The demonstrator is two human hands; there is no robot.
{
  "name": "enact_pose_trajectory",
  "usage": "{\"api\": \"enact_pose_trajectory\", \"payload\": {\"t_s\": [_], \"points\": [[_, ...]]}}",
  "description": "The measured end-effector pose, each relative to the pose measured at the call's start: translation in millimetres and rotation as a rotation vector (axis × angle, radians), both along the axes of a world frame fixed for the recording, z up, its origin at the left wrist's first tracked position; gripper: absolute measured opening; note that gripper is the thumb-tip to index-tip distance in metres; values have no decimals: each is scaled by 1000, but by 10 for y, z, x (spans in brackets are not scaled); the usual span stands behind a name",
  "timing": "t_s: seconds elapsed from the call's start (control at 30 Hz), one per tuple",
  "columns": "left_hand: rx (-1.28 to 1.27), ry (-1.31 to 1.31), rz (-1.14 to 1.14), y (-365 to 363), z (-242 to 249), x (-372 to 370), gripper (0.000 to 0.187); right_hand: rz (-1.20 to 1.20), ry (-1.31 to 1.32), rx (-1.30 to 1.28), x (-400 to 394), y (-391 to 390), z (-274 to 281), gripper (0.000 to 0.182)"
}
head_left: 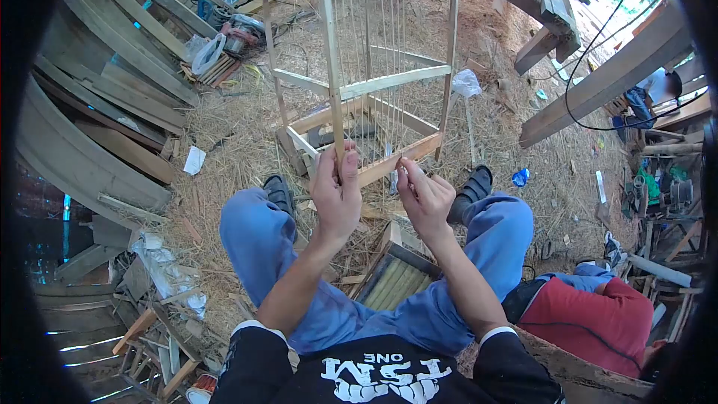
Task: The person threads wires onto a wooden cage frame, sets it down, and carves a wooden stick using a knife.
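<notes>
Between my knees stands a slatted wooden frame (394,82), with thin rods or strands running from its top rail down to its lower rail. My left hand (338,193) is closed around the bottom of its near upright post (330,52), thumb pointing up. To the right, my right hand (425,196) pinches with thumb and forefinger close to the lower rail (400,159). Whatever lies in that pinch is too small to make out. Below the hands, between my thighs, is a dark-edged box-like piece with greenish slats (393,284).
Straw and shavings cover the ground (224,135). Curved planks (105,142) lean at the left. A power tool (241,37) rests on wood pieces behind. A person in a red shirt (591,322) is at the lower right; another person (649,97) sits farther back. A heavy beam (598,82) slants nearby.
</notes>
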State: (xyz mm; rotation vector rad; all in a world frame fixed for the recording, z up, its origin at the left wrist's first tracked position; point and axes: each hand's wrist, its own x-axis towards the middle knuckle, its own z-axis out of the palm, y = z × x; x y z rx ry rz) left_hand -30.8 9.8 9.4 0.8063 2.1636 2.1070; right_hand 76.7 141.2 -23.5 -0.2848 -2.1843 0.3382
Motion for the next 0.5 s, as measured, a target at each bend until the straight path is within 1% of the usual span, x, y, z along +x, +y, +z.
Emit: {"api": "enact_pose_trajectory", "payload": {"t_s": [0.07, 0.17, 0.27, 0.37, 0.47, 0.5], "points": [[-22, 2, -7, -17, -30, 4, 26, 0, -2, -15, 10, -3, -6, 22], [-16, 122, 18, 1, -29, 3, 26, 2, -7, -30, 20, -2, -33, 23], [-113, 185, -5, -41, -72, -12, 26, 11, -11, -57, 29, -5, -36, 25], [-15, 188, 24, 19, -83, 15, 21, 21, -9, -105, 37, 2, -71, 26], [-36, 148, 33, 24, -56, 49, 21, 32, -2, -170, 40, -2, -107, 27], [-72, 181, 24, 13, -63, 46, 22, 36, 1, -193, 41, -3, -113, 27]]}}
